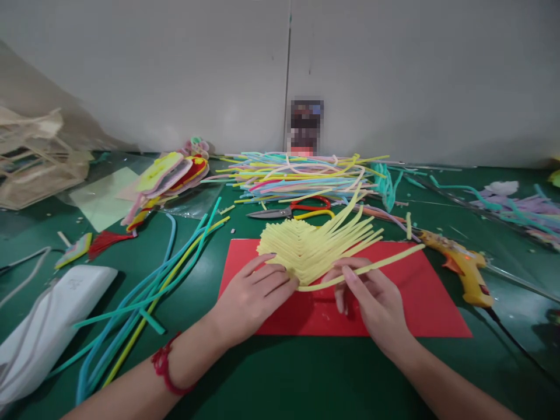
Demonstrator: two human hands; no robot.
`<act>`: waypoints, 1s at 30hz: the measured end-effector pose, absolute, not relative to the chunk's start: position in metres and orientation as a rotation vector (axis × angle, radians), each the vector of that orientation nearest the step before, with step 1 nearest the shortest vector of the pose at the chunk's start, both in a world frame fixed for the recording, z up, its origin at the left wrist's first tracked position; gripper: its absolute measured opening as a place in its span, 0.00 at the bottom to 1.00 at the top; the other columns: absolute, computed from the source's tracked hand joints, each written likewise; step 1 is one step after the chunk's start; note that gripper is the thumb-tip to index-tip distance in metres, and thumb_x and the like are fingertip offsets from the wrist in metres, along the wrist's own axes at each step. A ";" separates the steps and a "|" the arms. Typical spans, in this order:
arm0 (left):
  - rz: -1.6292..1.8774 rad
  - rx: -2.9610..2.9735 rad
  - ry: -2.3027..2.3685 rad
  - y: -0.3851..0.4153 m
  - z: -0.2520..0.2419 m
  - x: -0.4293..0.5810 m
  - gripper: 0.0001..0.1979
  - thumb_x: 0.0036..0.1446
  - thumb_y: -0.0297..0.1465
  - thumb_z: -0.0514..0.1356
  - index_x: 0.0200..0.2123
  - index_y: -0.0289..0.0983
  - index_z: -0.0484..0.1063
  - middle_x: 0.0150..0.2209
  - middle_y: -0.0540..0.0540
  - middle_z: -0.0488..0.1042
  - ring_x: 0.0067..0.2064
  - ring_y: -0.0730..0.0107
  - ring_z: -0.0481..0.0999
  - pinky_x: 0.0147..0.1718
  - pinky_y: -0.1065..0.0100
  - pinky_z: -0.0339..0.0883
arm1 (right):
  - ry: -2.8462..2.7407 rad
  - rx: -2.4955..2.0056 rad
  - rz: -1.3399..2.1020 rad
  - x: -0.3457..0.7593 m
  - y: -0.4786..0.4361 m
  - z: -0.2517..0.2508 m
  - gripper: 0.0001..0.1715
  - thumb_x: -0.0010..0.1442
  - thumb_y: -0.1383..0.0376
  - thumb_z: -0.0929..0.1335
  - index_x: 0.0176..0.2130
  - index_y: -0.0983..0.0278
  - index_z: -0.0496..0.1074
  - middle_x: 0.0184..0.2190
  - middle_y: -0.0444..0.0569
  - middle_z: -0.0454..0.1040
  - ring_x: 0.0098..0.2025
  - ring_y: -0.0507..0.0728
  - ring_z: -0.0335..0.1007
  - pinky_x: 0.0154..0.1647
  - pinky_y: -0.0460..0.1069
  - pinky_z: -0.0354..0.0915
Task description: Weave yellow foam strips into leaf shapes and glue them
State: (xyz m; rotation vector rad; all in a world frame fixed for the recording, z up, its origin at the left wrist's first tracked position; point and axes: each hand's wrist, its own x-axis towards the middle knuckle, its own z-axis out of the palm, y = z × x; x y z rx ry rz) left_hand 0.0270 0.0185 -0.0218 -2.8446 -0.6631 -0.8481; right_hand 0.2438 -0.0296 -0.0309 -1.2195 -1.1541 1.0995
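Over red card (431,306), both hands (258,293) (375,294) hold yellow strips (306,254).

Wall (175,70): pale grey, 1 dark vertical seam (287,58) | Tabletop (271,379): dark green, glossy | Shadow (70,119): wall's left

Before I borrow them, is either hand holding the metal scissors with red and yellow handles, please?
No, the scissors lie on the green table beyond the left hand and right hand.
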 end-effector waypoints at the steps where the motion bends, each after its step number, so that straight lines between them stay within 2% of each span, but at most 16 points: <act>1: -0.850 -2.840 -0.666 0.019 -0.022 0.027 0.14 0.66 0.23 0.47 0.41 0.34 0.73 0.36 0.47 0.78 0.41 0.72 0.74 0.57 0.63 0.60 | -1.152 -1.211 1.106 0.244 -0.029 -0.031 0.10 0.62 0.57 0.65 0.39 0.61 0.71 0.33 0.48 0.76 0.17 0.49 0.66 0.14 0.45 0.62; 7: -0.842 -2.833 -0.764 0.019 -0.026 0.026 0.12 0.65 0.24 0.49 0.42 0.35 0.72 0.36 0.48 0.78 0.40 0.70 0.74 0.55 0.60 0.61 | -1.178 -1.199 1.103 0.244 -0.030 -0.029 0.09 0.61 0.58 0.66 0.38 0.61 0.71 0.29 0.47 0.77 0.17 0.49 0.67 0.15 0.44 0.63; 12: -0.817 -2.777 -0.832 0.019 -0.024 0.025 0.12 0.65 0.25 0.49 0.42 0.36 0.73 0.33 0.49 0.77 0.39 0.70 0.74 0.53 0.62 0.61 | -1.124 -1.284 1.125 0.243 -0.030 -0.029 0.14 0.62 0.54 0.65 0.38 0.62 0.71 0.25 0.47 0.77 0.17 0.50 0.67 0.14 0.44 0.63; 20: -0.837 -2.704 -0.877 0.022 -0.024 0.025 0.11 0.65 0.24 0.50 0.39 0.37 0.73 0.31 0.50 0.76 0.36 0.72 0.74 0.52 0.65 0.62 | -1.117 -1.331 1.050 0.248 -0.021 -0.031 0.20 0.61 0.50 0.64 0.38 0.64 0.72 0.26 0.48 0.76 0.18 0.50 0.67 0.15 0.44 0.64; 26: -0.862 -2.717 -0.890 0.022 -0.027 0.026 0.10 0.64 0.24 0.51 0.39 0.36 0.73 0.31 0.50 0.76 0.36 0.72 0.74 0.52 0.62 0.62 | -1.108 -1.457 0.797 0.251 -0.016 -0.028 0.17 0.56 0.52 0.69 0.30 0.65 0.71 0.22 0.47 0.75 0.20 0.52 0.70 0.22 0.45 0.69; 30: -0.879 -2.698 -0.880 0.022 -0.026 0.026 0.10 0.63 0.23 0.52 0.38 0.35 0.73 0.30 0.49 0.76 0.36 0.72 0.74 0.51 0.62 0.63 | -1.040 -1.477 0.815 0.251 -0.018 -0.027 0.17 0.56 0.53 0.70 0.27 0.65 0.72 0.22 0.48 0.76 0.22 0.53 0.72 0.24 0.45 0.70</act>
